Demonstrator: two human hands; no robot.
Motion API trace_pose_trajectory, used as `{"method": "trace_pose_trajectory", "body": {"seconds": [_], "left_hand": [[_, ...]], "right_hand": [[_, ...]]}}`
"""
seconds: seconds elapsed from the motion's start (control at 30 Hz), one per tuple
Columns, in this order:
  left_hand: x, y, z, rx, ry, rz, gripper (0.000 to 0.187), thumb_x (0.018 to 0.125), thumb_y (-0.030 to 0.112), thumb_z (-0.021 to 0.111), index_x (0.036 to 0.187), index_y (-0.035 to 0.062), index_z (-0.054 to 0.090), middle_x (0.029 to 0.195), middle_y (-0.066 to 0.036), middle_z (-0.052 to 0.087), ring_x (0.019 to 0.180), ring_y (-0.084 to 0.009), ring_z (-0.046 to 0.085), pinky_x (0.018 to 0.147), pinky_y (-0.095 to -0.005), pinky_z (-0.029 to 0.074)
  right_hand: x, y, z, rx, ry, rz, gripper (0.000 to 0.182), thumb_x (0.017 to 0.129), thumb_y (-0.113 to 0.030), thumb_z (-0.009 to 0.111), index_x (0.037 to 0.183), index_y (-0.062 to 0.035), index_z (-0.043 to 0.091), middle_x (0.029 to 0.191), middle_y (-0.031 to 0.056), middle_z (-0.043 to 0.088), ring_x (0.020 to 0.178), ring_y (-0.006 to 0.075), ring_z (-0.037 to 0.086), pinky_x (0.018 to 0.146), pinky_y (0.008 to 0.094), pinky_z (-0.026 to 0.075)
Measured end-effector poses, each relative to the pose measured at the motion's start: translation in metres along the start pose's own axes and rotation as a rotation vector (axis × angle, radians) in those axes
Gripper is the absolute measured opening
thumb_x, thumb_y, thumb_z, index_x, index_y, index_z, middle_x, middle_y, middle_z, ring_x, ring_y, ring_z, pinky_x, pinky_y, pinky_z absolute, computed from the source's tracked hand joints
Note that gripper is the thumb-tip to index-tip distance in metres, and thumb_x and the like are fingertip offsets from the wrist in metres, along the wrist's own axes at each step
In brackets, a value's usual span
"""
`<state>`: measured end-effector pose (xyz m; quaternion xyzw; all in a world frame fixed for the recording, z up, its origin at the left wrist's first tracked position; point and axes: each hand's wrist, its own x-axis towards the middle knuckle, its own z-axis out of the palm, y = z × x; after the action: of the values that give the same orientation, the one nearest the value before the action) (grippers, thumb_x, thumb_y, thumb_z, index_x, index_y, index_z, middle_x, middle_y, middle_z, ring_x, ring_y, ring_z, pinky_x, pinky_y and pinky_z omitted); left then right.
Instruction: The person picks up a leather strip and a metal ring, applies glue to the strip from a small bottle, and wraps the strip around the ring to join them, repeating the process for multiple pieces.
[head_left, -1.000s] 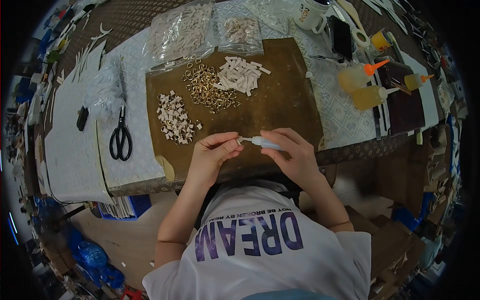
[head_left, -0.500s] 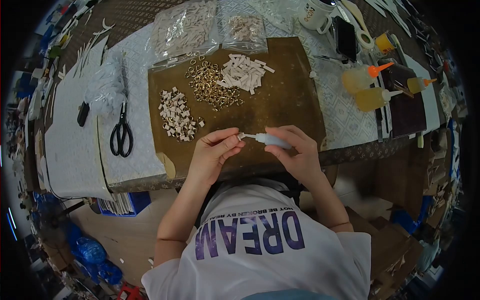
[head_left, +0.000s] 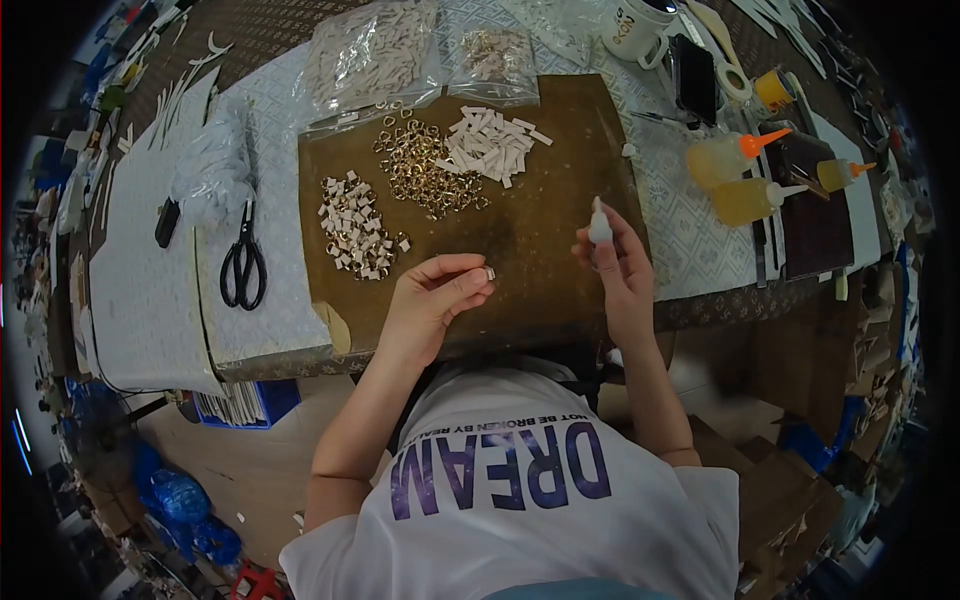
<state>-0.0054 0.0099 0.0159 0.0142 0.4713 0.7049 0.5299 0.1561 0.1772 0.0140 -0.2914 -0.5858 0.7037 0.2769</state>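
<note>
My left hand (head_left: 438, 292) pinches a small pale tab (head_left: 490, 272) between thumb and fingertips, low over the brown mat (head_left: 545, 215). In my right hand (head_left: 625, 270) is a small whitish squeeze bottle (head_left: 600, 226) with a narrow nozzle, held upright with its tip toward the back of the table. Left of my left hand lies a heap of pale tabs looped on metal rings (head_left: 358, 230). Behind it sits a pile of loose gold-coloured rings (head_left: 425, 172), touching a pile of flat pale strips (head_left: 492, 143).
Clear bags of strips (head_left: 370, 55) and of metal pieces (head_left: 494, 60) lie at the back. Black-handled scissors (head_left: 243, 265) rest on the left. To the right are bottles of yellow liquid (head_left: 740, 202), a phone (head_left: 692, 78), a mug (head_left: 632, 32) and a dark board (head_left: 815, 220).
My right hand has moved the squeeze bottle away from the tab, to the right and toward the back, turning its nozzle from pointing left to upright. My left hand has barely moved.
</note>
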Motion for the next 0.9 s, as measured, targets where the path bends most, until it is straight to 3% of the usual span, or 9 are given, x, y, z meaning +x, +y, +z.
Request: {"method": "trace_pose_trajectory", "body": {"seconds": [0.27,0.77,0.87,0.9], "left_hand": [[0.0,-0.001,0.001,0.034,0.006,-0.007,0.02,0.08,0.005,0.069,0.099,-0.0004,0.064,0.086,-0.009,0.067,0.077,-0.0147,0.065,0.071,-0.0243,0.054],[0.001,-0.004,-0.001,0.058,-0.01,0.005,0.018,0.081,0.006,0.068,0.097,0.002,0.063,0.084,-0.007,0.066,0.074,-0.013,0.065,0.069,-0.0235,0.053],[-0.001,-0.005,0.0,0.03,-0.018,0.018,0.015,0.082,0.005,0.067,0.094,0.0058,0.057,0.086,-0.007,0.065,0.073,-0.0126,0.064,0.067,-0.0235,0.053],[-0.001,-0.005,0.001,0.011,-0.024,0.027,0.015,0.083,0.004,0.066,0.092,0.0073,0.055,0.086,-0.007,0.065,0.073,-0.0125,0.064,0.066,-0.0235,0.053]], "right_hand": [[0.015,0.036,-0.017,-0.225,0.11,-0.222,0.032,0.09,-0.004,0.055,0.12,-0.0017,0.044,0.113,0.0084,0.057,0.102,0.0146,0.054,0.092,0.0257,0.041],[0.017,0.041,-0.014,-0.301,0.121,-0.28,0.029,0.088,0.001,0.056,0.114,-0.0038,0.045,0.113,0.0078,0.057,0.1,0.0131,0.054,0.087,0.0252,0.042],[0.015,0.04,-0.013,-0.251,0.146,-0.234,0.033,0.086,0.001,0.058,0.115,-0.0024,0.042,0.113,0.0106,0.056,0.104,0.0166,0.053,0.088,0.0266,0.042],[0.015,0.037,-0.01,-0.33,0.224,-0.341,0.035,0.086,0.001,0.058,0.116,-0.0027,0.041,0.115,0.0115,0.055,0.102,0.0165,0.053,0.087,0.0262,0.042]]}}
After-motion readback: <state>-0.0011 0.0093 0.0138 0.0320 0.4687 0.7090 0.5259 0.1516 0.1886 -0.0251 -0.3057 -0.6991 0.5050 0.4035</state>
